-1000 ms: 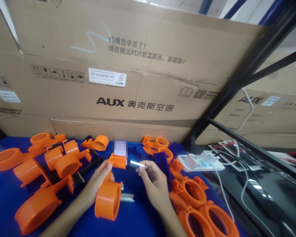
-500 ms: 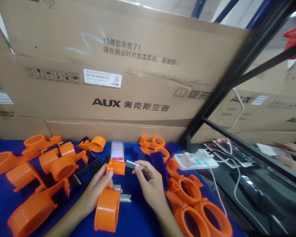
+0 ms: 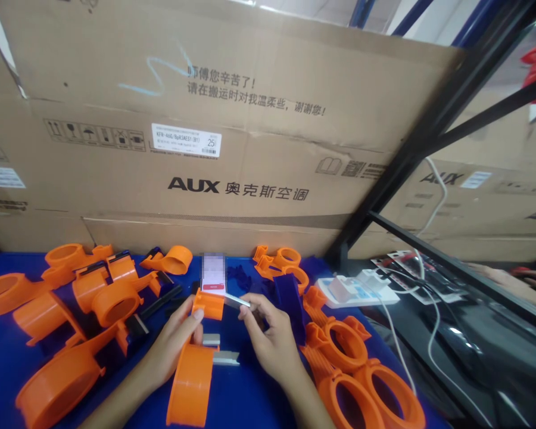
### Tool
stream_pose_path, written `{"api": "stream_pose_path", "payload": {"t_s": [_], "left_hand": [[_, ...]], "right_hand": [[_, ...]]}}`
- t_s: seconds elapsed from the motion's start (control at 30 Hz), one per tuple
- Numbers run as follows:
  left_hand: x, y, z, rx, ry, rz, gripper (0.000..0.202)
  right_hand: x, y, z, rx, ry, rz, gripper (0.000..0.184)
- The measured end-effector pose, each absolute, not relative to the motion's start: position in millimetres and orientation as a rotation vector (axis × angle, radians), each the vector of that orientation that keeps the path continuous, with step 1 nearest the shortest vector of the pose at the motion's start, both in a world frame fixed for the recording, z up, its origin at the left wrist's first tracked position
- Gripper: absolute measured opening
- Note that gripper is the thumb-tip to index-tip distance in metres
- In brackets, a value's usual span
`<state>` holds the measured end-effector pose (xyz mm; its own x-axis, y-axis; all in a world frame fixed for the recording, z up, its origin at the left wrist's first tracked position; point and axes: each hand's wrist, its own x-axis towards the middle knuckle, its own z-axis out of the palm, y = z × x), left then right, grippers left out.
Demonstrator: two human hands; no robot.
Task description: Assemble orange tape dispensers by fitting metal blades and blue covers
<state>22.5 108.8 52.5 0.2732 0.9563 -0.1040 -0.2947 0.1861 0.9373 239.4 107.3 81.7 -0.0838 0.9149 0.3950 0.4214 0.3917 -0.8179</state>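
My left hand [image 3: 175, 341] is closed around an orange tape dispenser [image 3: 191, 384], its round hub toward me and its narrow head pointing away. Between the thumb and fingers of my right hand [image 3: 270, 330] is a serrated metal blade [image 3: 237, 300]. The blade's left end meets the right edge of the dispenser's head; whether it sits inside a slot cannot be made out. Two plain metal strips, a short one [image 3: 211, 339] and a longer one [image 3: 226, 358], show just right of the dispenser, over the blue surface [image 3: 245, 393].
Several orange dispensers with dark parts [image 3: 116, 304] crowd the left; bare orange ones [image 3: 343, 345] are stacked on the right. A phone [image 3: 213, 274] stands behind my hands, before a large cardboard sheet [image 3: 250, 137]. A white power strip [image 3: 357, 292] with cables lies right. Another person's hand [image 3: 495, 279] appears far right.
My right hand has brought the serrated blade left and slightly down against the dispenser's head, closing the small gap. The dispenser has shifted slightly left. The other person's hands have moved at far right.
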Motion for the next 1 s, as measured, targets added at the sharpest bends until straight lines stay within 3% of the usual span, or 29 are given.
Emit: {"api": "stream_pose_path", "payload": {"t_s": [0.27,0.6,0.83,1.0], "left_hand": [[25.4,106.5,52.9,0.94,0.852,0.972,0.044],[26.9,104.9,45.8,0.985,0.98,1.071,0.038],[28.9,105.2,46.5,0.987,0.961,1.071,0.036],[31.7,103.5,48.5,0.946,0.927,1.054,0.042]], "right_hand": [[238.9,107.3,81.4,-1.161,-1.743,0.701,0.021],[237.2,110.0,71.1,-1.155,-1.415,0.803,0.028],[237.4,109.5,77.8,-1.011,-1.53,0.938,0.029],[231.8,106.0,80.0,-0.959,-1.679,1.051,0.04]]}}
